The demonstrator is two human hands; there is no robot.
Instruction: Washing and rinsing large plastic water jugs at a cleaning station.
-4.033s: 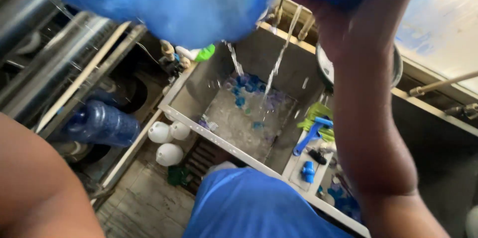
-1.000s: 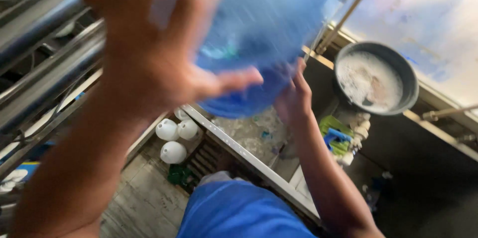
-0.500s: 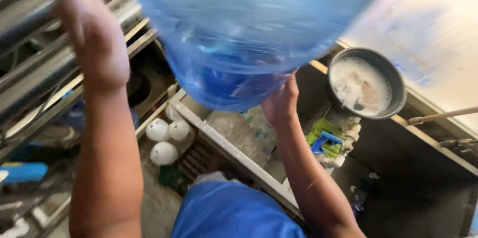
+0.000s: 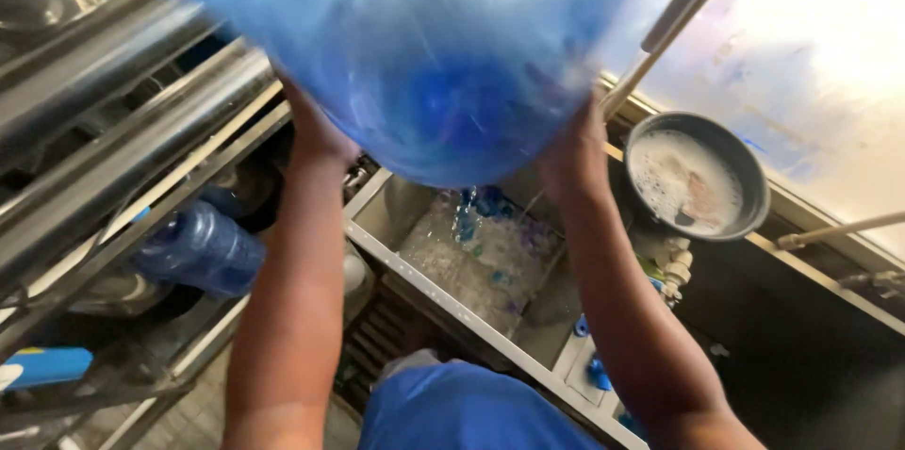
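Holding the big blue water jug (image 4: 415, 54) up over the steel sink (image 4: 490, 261), I have my left hand (image 4: 316, 134) pressed against its left side and my right hand (image 4: 570, 153) against its right, both gripping it. A thin stream falls from it into the sink, so I judge the rinse water is mostly out, with a little left to drain. Room is tight: steel pipes (image 4: 123, 120) crowd the left, a soapy pan (image 4: 696, 177) sits just right, and another blue jug (image 4: 203, 247) lies low on the left.
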